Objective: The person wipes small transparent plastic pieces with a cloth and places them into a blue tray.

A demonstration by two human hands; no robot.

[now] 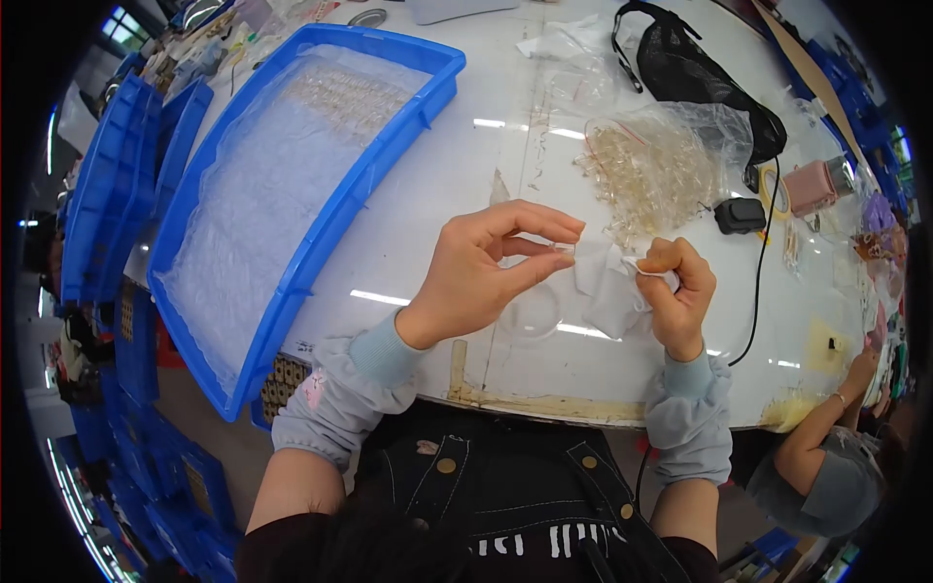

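Note:
My left hand (486,272) is raised over the table, thumb and fingertips pinched around a small clear piece that is hard to make out. Closed in a fist, my right hand (677,291) grips a white cloth (614,299), which hangs down to its left. Just beyond both hands lies a heap of small clear plastic pieces (646,180), spilling from a clear plastic bag (717,131). On the tabletop below the left fingers there is a clear ring (535,313), perhaps a roll of tape.
A blue tray (364,180) lined with plastic film holds rows of clear pieces. At the right are a black mesh bag (695,68), a small black case (741,216) and a black cable (757,301). A co-worker's arm (816,428) rests by the right edge.

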